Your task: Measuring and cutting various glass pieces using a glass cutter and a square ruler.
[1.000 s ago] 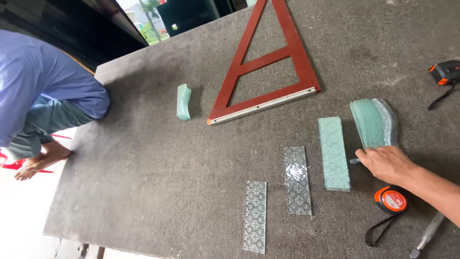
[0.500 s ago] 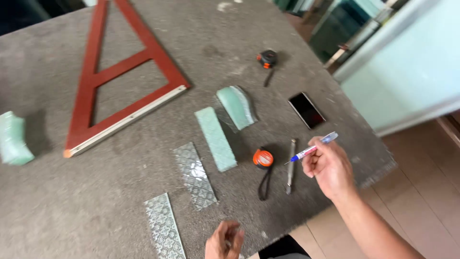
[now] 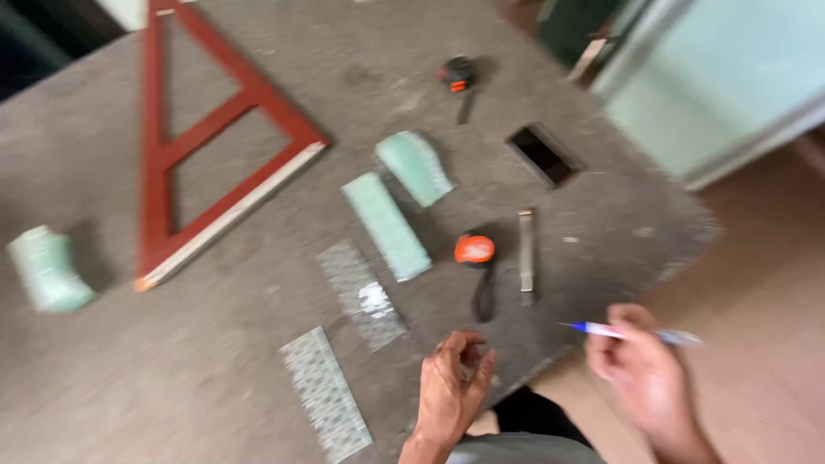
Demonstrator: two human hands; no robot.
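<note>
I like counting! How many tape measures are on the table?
2: an orange tape measure in the middle beside the metal bar, and a black tape measure at the far edge.

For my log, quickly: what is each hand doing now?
Left hand: loosely curled, holding nothing visible.
Right hand: closed on a blue pen.

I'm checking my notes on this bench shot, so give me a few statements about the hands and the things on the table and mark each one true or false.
1. The right hand holds a pen. True.
2. The left hand grips the orange tape measure. False: it holds nothing, and the tape lies apart on the table.
3. The red triangular frame lies flat on the table. True.
4. The dark phone sits inside the red frame. False: it lies far to the frame's right.
5. A pale green strip lies beside the orange tape measure. True.
</note>
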